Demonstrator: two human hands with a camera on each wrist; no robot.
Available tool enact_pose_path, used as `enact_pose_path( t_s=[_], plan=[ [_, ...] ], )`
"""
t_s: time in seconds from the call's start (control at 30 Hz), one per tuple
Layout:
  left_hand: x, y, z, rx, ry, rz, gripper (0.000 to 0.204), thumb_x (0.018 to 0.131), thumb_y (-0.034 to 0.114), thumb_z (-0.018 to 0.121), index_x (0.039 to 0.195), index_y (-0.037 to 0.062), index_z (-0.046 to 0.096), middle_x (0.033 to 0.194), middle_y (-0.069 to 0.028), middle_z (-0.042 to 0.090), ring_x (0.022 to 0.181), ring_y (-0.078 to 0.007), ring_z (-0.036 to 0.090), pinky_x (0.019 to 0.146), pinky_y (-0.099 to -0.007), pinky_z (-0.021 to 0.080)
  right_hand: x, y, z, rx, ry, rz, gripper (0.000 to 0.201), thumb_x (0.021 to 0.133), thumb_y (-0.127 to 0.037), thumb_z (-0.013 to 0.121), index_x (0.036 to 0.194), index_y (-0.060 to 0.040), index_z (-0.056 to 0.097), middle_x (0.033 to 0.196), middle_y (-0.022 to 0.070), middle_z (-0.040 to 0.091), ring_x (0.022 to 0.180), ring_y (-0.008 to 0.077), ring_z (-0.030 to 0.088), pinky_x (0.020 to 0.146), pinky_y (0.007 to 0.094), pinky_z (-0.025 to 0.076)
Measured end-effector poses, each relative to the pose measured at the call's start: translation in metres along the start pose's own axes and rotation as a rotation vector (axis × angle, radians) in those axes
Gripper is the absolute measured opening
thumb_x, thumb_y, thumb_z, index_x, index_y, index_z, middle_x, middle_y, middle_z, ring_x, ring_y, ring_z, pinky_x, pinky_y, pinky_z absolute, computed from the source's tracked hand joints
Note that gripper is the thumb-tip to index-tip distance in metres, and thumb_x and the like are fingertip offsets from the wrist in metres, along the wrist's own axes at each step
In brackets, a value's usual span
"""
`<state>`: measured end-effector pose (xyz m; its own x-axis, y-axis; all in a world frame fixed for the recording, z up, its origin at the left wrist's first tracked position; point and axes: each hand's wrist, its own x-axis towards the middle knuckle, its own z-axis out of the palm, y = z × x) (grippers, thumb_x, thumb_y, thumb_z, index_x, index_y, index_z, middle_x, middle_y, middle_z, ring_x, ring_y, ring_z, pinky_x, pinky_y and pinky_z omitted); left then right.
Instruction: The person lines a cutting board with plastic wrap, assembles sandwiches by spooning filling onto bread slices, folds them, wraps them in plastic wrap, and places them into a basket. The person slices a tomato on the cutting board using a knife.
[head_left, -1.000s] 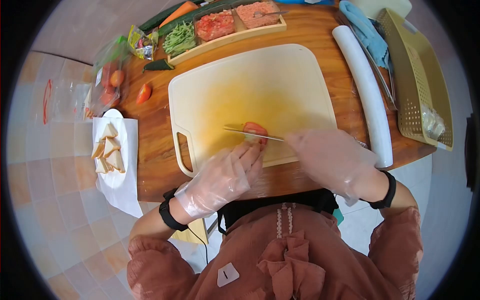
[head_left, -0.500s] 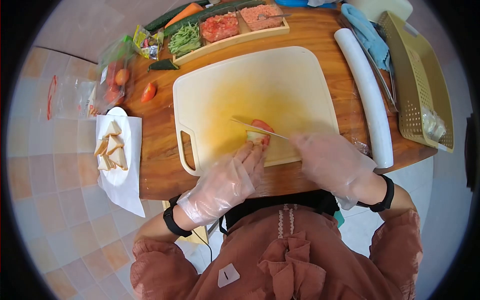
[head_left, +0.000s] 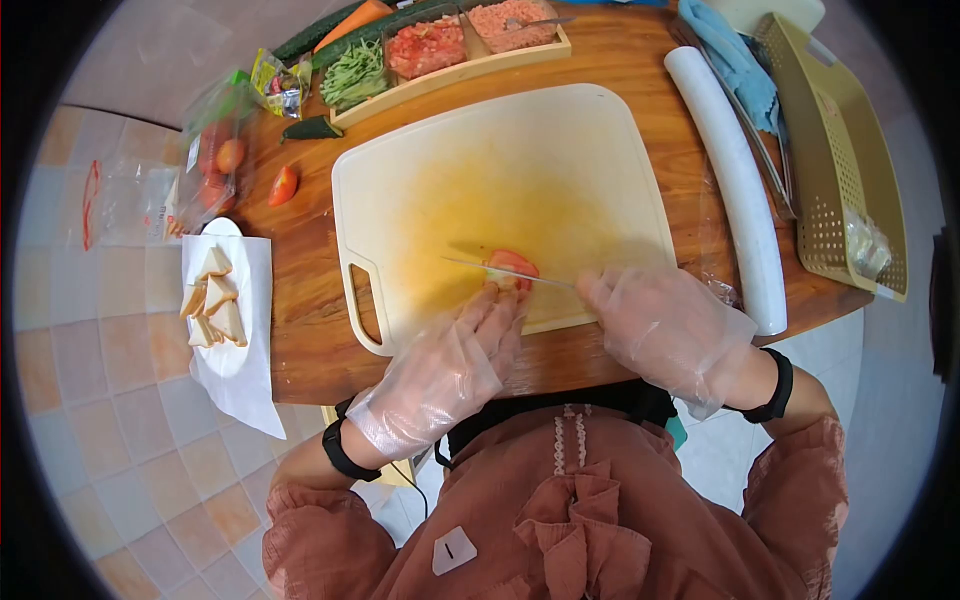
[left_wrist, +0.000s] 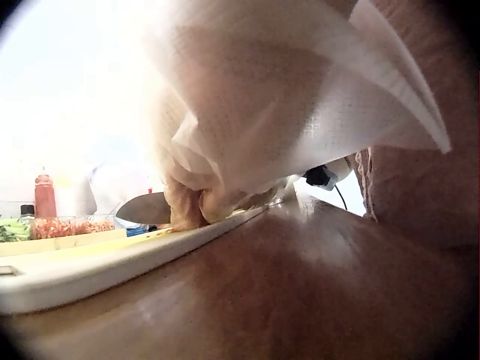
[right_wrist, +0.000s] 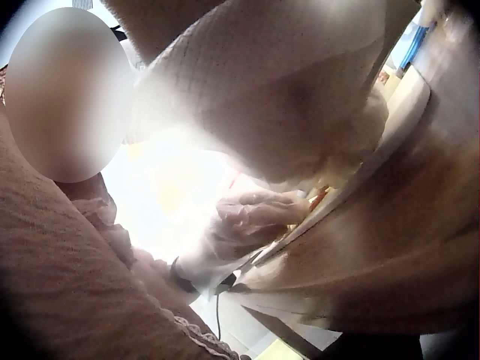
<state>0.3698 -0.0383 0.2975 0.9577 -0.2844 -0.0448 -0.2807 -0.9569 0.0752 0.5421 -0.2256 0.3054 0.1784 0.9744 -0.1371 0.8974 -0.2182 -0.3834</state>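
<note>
A piece of red tomato (head_left: 517,263) lies near the front edge of the cream cutting board (head_left: 560,140). My left hand (head_left: 450,360), in a clear plastic glove, holds it from the near side with bent fingertips. My right hand (head_left: 680,325), gloved too, grips a knife (head_left: 465,262) whose blade crosses the tomato and points left. In the left wrist view the broad knife blade (left_wrist: 146,208) shows just beyond the bent left fingers (left_wrist: 184,210). The knife's handle is hidden inside the right hand.
Behind the board, a wooden tray (head_left: 450,82) carries cucumber shreds and two reddish chopped fillings. At left are a tomato wedge (head_left: 283,185), bagged tomatoes (head_left: 215,165) and bread triangles (head_left: 215,290) on a white plate. A long white roll (head_left: 730,190) and a basket (head_left: 835,160) stand at right.
The knife's tip swung away from me half a second ago, and now it is back nearer me over the tomato. The left hand stays at the tomato. The head view has shifted slightly.
</note>
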Motion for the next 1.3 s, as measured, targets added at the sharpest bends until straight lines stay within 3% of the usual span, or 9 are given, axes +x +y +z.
enact_pose_path(
  t_s=[0.33,0.4,0.73,0.8,0.9,1.1,1.13,1.2,1.3],
  plan=[
    [-0.002,-0.002,0.001,-0.038,-0.015,0.001,0.052,0.08,0.005,0.063,0.13,-0.0073,0.059,0.134,-0.0199,0.059,0.121,-0.0356,0.062,0.092,-0.0381,0.058,0.003,-0.001,-0.004,0.007,-0.055,0.012,0.014,0.086,-0.003,0.055,0.099,0.0011,0.057,0.086,0.0175,0.067,0.081,0.0366,0.069,0.068,0.045,0.056],
    [-0.002,-0.002,0.0,-0.052,-0.037,0.003,0.05,0.08,0.004,0.063,0.129,-0.0072,0.059,0.134,-0.0203,0.059,0.122,-0.0363,0.061,0.092,-0.0391,0.057,0.001,0.005,0.003,0.086,0.085,-0.12,0.013,0.086,-0.004,0.056,0.099,0.0002,0.058,0.085,0.0167,0.067,0.081,0.0364,0.069,0.07,0.045,0.055],
    [-0.002,-0.001,0.002,-0.078,-0.033,-0.031,0.045,0.082,0.003,0.065,0.125,-0.0062,0.061,0.131,-0.0209,0.059,0.121,-0.0375,0.06,0.094,-0.0411,0.056,0.0,-0.002,-0.002,0.069,-0.008,0.017,0.011,0.088,-0.005,0.056,0.099,-0.001,0.058,0.08,0.0161,0.067,0.081,0.0347,0.069,0.071,0.0445,0.055],
    [-0.003,0.0,0.002,-0.068,-0.025,-0.028,0.045,0.081,0.003,0.065,0.125,-0.006,0.061,0.13,-0.0205,0.06,0.121,-0.037,0.06,0.094,-0.0408,0.056,0.001,-0.007,-0.01,0.008,-0.134,0.087,0.012,0.089,-0.005,0.055,0.1,-0.0007,0.058,0.081,0.0165,0.068,0.082,0.0355,0.069,0.071,0.0443,0.055],
    [-0.001,0.001,0.004,-0.056,0.0,-0.011,0.046,0.08,0.001,0.064,0.126,-0.0058,0.061,0.128,-0.0196,0.06,0.119,-0.0359,0.061,0.094,-0.0402,0.056,0.007,-0.003,0.013,0.11,0.073,-0.025,0.013,0.089,-0.005,0.055,0.101,-0.0008,0.059,0.082,0.0169,0.068,0.083,0.0357,0.069,0.072,0.044,0.055],
    [-0.001,0.002,0.005,-0.031,0.026,-0.036,0.047,0.079,0.0,0.064,0.126,-0.0055,0.061,0.126,-0.0173,0.061,0.117,-0.0335,0.061,0.093,-0.039,0.056,0.0,-0.001,0.022,0.031,0.203,-0.07,0.018,0.085,-0.009,0.061,0.102,-0.0027,0.057,0.077,0.013,0.064,0.075,0.0337,0.067,0.067,0.043,0.054],
    [-0.002,0.002,0.006,-0.037,0.039,-0.043,0.047,0.079,0.0,0.064,0.126,-0.0056,0.061,0.126,-0.0169,0.061,0.117,-0.0331,0.061,0.093,-0.0389,0.056,-0.005,-0.001,0.019,0.026,0.197,-0.079,0.018,0.085,-0.009,0.061,0.102,-0.0027,0.057,0.077,0.013,0.064,0.075,0.0337,0.067,0.067,0.043,0.054],
    [-0.002,0.004,0.008,-0.027,0.045,-0.06,0.048,0.08,0.0,0.064,0.127,-0.0055,0.061,0.126,-0.0165,0.061,0.117,-0.0329,0.061,0.094,-0.0387,0.055,-0.013,-0.004,0.006,0.026,-0.039,0.131,0.021,0.084,-0.009,0.061,0.104,-0.003,0.058,0.081,0.0126,0.065,0.078,0.0329,0.068,0.068,0.0429,0.055],
    [-0.001,0.005,0.007,-0.007,0.04,-0.055,0.049,0.08,0.0,0.064,0.129,-0.0055,0.06,0.127,-0.0164,0.06,0.117,-0.033,0.061,0.095,-0.0387,0.055,-0.017,0.001,0.015,-0.024,0.059,0.067,0.015,0.089,-0.008,0.056,0.102,-0.0021,0.059,0.081,0.0137,0.069,0.076,0.0328,0.07,0.062,0.0425,0.057]
  ],
)
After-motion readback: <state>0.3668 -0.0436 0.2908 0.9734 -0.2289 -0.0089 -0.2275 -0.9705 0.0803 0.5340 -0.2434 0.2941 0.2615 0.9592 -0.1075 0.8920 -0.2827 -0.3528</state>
